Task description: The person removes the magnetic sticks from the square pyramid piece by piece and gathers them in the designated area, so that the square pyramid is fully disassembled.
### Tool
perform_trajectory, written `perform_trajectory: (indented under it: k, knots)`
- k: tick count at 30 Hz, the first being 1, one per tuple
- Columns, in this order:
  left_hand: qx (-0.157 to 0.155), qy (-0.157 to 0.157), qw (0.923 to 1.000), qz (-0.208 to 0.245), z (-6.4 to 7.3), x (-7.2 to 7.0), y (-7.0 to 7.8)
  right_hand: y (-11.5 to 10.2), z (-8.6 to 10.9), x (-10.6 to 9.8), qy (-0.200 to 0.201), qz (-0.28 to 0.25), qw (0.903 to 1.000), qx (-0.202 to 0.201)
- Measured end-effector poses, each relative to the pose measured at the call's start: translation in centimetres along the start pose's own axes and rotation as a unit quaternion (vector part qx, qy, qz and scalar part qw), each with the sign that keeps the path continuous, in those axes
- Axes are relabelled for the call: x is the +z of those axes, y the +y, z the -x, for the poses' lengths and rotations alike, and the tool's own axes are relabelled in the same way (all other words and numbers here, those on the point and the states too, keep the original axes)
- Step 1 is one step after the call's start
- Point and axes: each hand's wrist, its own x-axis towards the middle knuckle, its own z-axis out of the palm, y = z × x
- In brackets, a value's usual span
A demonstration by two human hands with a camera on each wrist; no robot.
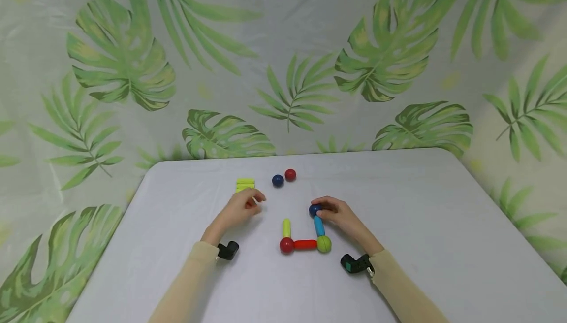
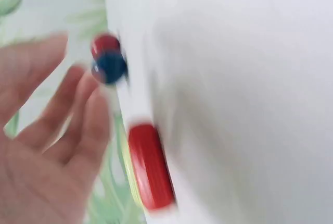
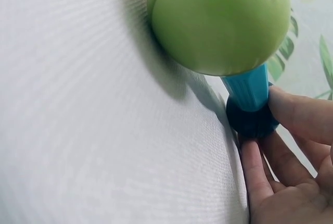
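Observation:
With its fingers and thumb around a dark blue ball (image 1: 315,209), my right hand (image 1: 340,214) is at the far end of a light blue stick (image 1: 319,226). That stick runs to a green ball (image 1: 324,244), joined by a red stick (image 1: 305,245) to a red ball (image 1: 287,245). A yellow-green stick (image 1: 286,227) points away from the red ball. My left hand (image 1: 240,208) has loosely bent fingers and holds nothing. Beside it in the left wrist view lies another red stick (image 2: 151,166), hidden by the hand in the head view.
Several yellow-green sticks (image 1: 245,183) lie side by side just beyond my left hand. Toward the back of the white table (image 1: 425,214), a loose dark blue ball (image 1: 277,180) and a loose red ball (image 1: 290,175) sit close together. Leaf-patterned cloth (image 1: 292,91) hangs behind the table.

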Motion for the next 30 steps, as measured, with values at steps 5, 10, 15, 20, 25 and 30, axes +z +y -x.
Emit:
perform_trajectory:
  k: [5, 10, 15, 20, 25, 30]
  knots:
    - [0.008, -0.188, 0.9783, 0.086, -0.8, 2.2, 2.0, -0.2, 0.0, 0.0, 0.002, -0.001, 1.0000, -0.003]
    - [-0.012, -0.205, 0.9747, 0.088, -1.5, 3.6, 2.5, -0.1, 0.0, 0.1, -0.004, 0.001, 0.9999, -0.014]
    - [-0.012, -0.178, 0.9796, 0.091, -1.9, 3.9, 2.7, -0.1, 0.1, -0.1, -0.003, 0.011, 0.9999, -0.010]
    - [0.025, -0.126, 0.9901, 0.057, -1.8, 3.7, 3.1, -0.1, 0.1, -0.3, 0.005, 0.015, 0.9999, 0.001]
    - [-0.004, -0.046, 0.9953, 0.085, -0.4, 2.6, 2.3, 0.1, 0.0, -0.2, -0.002, 0.010, 0.9999, -0.008]
    - [-0.112, 0.074, 0.9873, 0.085, 1.3, 0.7, 0.2, 0.1, 0.2, -0.2, -0.003, 0.007, 0.9998, -0.017]
